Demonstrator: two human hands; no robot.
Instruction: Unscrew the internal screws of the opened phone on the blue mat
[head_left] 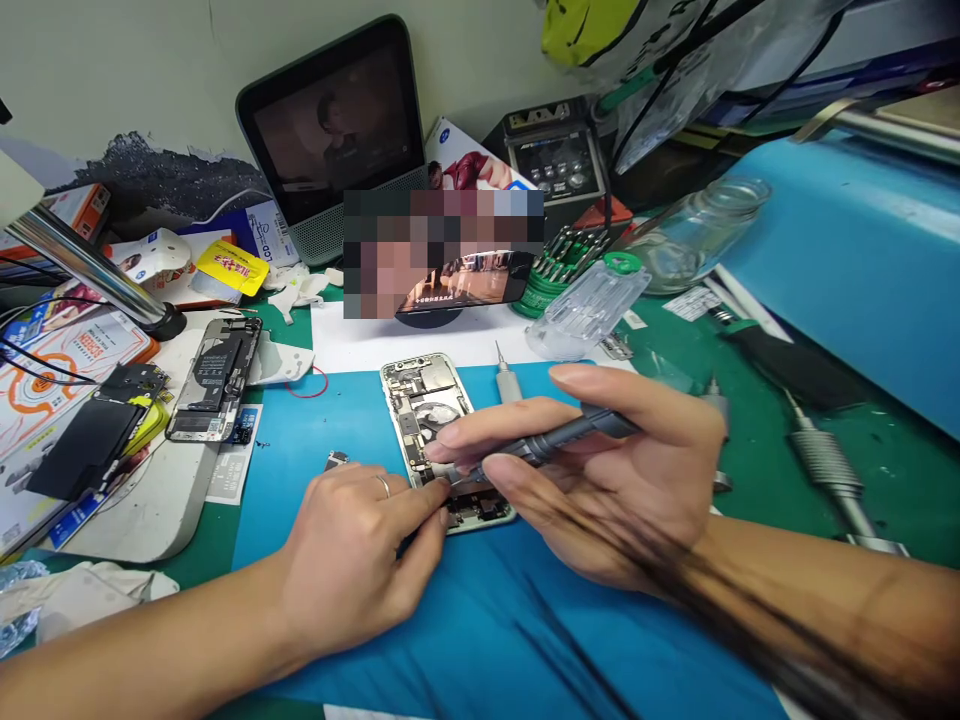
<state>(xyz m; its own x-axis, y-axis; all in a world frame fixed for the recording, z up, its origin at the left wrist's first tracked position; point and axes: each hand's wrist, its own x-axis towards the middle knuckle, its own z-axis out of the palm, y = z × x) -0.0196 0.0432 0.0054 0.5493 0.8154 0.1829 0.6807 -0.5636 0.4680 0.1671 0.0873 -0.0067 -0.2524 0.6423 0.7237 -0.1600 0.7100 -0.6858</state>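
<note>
One dark tool point(564, 437) in the right hand point(637, 490) likely works inside the open phone point(426, 420); left hand point(360, 550) touches it, hold unclear; next needs steady aim

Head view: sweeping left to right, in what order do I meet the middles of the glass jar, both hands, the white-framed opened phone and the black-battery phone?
Black-battery phone, left hand, white-framed opened phone, right hand, glass jar.

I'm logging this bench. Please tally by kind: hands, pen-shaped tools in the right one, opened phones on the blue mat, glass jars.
Hands: 2 (left hand, right hand)
Pen-shaped tool in the right hand: 1
Opened phone on the blue mat: 1
Glass jar: 1
Total: 5
</note>
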